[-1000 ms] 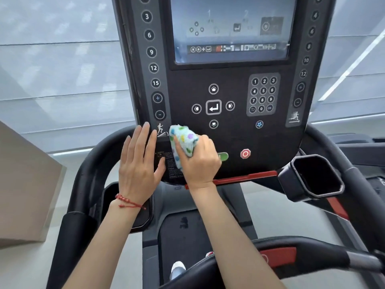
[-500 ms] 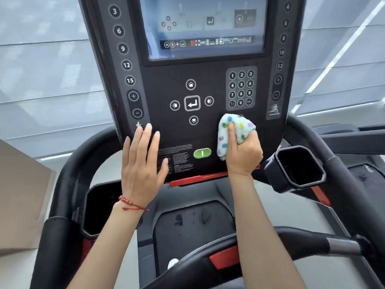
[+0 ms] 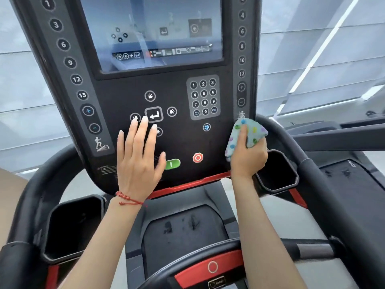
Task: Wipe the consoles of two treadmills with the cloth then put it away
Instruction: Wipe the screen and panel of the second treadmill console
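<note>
A black treadmill console (image 3: 181, 140) with a screen, round number buttons and a keypad fills the view in front of me. My right hand (image 3: 248, 157) is closed around a bunched pale cloth with coloured dots (image 3: 250, 132), pressed against the console's lower right corner. My left hand (image 3: 137, 159) lies flat with fingers spread on the lower middle of the console, covering part of the arrow buttons and touching the green start button (image 3: 174, 164). A red string bracelet circles my left wrist.
The red stop button (image 3: 197, 157) sits between my hands. Black cup holders flank the console at left (image 3: 73, 226) and right (image 3: 279, 172). Curved black handrails wrap both sides. A second treadmill (image 3: 354, 163) stands to the right. Window blinds are behind.
My right hand has swept the cloth rightward across the bottom of the console to its right corner. My left hand has slid right and up toward the middle buttons.
</note>
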`<state>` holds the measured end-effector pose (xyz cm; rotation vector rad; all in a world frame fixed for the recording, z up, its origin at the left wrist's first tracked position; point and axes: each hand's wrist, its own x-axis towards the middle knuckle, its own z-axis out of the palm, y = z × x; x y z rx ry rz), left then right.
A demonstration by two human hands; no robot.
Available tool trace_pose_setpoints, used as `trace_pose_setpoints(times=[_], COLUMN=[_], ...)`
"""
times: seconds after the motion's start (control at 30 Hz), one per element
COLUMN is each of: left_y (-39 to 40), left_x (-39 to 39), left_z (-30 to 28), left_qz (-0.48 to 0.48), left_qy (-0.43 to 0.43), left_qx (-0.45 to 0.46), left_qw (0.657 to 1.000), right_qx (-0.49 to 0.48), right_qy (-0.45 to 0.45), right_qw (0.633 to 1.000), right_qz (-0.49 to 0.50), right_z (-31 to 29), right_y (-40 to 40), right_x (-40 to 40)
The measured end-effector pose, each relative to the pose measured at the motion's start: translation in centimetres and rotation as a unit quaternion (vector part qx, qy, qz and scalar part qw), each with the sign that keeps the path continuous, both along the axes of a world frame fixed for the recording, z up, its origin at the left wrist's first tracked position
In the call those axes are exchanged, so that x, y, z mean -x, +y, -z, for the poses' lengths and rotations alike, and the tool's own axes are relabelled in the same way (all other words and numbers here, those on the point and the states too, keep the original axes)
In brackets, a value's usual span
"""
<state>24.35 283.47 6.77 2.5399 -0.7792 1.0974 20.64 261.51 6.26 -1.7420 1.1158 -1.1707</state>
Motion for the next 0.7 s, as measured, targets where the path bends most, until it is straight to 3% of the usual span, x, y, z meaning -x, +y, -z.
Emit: trace_pose_setpoints(times=[0.07,0.17,0.37,0.47,0.6,0.7], left_y=[-0.2,-0.3,-0.1,-0.2,-0.6,-0.8], left_x=[-0.3,-0.7,-1.1,-1.1,-0.9,-0.9], left_z=[0.0,0.0,0.1,0.2,0.1,0.1], left_qz=[-0.013,-0.029,-0.04,-0.047,-0.051,-0.058], left_qy=[-0.003,-0.006,-0.011,-0.012,-0.01,-0.011], left_qx=[-0.001,-0.009,-0.013,-0.014,-0.012,-0.011], left_qw=[1.0,1.0,0.999,0.999,0.999,0.998], right_qx=[0.037,0.187,0.34,0.308,0.118,0.098], right_qy=[-0.002,-0.004,0.008,0.001,0.018,0.009], right_qw=[0.999,0.975,0.93,0.945,0.992,0.995], right_qz=[-0.032,-0.119,-0.14,-0.11,-0.037,-0.035], right_z=[-0.7,-1.3,-2.1,-3.0,-5.5,-5.9], right_y=[1.9,5.4,4.6,2.2,-3.3,-4.8], right_x=[-0.8,-2.5,-3.7,-4.1,-4.4,-4.5])
